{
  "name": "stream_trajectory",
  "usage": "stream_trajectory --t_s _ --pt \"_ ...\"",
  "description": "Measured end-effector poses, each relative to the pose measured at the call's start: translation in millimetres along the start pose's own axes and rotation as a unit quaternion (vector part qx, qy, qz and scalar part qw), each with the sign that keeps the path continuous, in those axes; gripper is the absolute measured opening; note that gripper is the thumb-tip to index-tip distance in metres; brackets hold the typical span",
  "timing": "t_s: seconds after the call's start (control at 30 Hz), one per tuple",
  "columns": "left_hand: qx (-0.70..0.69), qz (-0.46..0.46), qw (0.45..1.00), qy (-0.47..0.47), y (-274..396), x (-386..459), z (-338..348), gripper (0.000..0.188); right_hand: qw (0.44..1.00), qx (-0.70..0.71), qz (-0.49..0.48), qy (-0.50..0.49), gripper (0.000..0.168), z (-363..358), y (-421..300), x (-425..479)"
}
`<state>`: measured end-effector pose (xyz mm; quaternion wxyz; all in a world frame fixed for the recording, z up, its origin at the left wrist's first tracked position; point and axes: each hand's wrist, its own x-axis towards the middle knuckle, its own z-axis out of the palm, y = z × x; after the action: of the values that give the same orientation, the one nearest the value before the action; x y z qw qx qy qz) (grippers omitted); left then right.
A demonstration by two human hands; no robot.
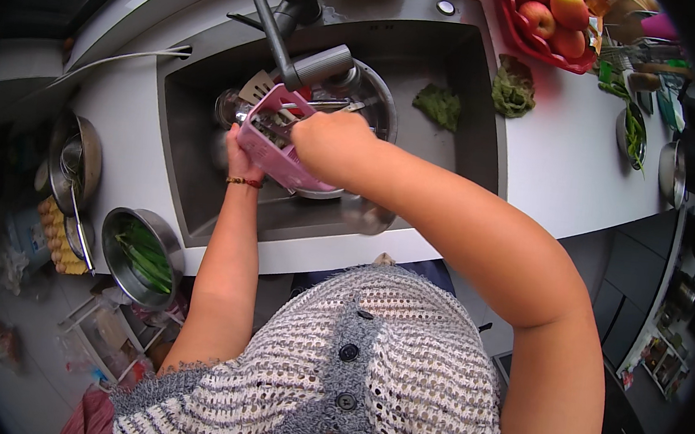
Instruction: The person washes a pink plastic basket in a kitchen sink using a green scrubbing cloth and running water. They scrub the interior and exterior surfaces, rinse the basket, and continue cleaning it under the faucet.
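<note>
My left hand (241, 158) grips the near left side of a pink plastic utensil caddy (268, 158), tilted over the sink. The caddy has perforated walls, and its inside looks wet and dirty. My right hand (332, 143) is curled at the caddy's right side, partly over its opening. Its fingertips are hidden, so I cannot tell what it holds. Beneath the caddy, a round stainless-steel basin (389, 105) stands in the sink (451, 48). A beige slotted turner (256, 87) and other utensils lie around the caddy. Just left of it is a clear glass jar (226, 109).
A grey faucet (321, 67) reaches over the basin. Wilted leaves lie in the sink (438, 106) and on the counter (513, 87). A red basket (508, 28) holds apples. At left stand a steel bowl (177, 257) of green vegetables, a pan (92, 158) and an egg tray (59, 242).
</note>
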<state>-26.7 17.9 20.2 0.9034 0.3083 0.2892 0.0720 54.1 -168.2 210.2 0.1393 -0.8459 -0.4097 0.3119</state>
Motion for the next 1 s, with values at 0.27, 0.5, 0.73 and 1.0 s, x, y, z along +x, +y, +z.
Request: stream_trajectory --t_s 0.27,0.5,0.73,1.0 --pt "-0.041 -0.036 0.995 -0.087 6.2 -2.8 -2.8 0.056 0.994 -0.025 -0.096 -0.039 0.015 -8.6 -8.6 -2.8" --pt "-0.020 -0.029 0.999 -0.017 7.5 -0.1 5.1 0.049 0.998 -0.042 -0.035 0.029 0.015 -5.0 6.8 7.0" --pt "-0.031 -0.044 0.998 -0.017 3.2 -3.8 6.0 0.046 0.993 0.097 0.048 -0.037 0.025 -1.2 23.6 10.8" --pt "-0.046 -0.040 0.998 -0.012 15.5 -14.0 10.8 0.039 0.936 0.336 0.068 0.074 0.031 -22.1 29.5 -34.2"
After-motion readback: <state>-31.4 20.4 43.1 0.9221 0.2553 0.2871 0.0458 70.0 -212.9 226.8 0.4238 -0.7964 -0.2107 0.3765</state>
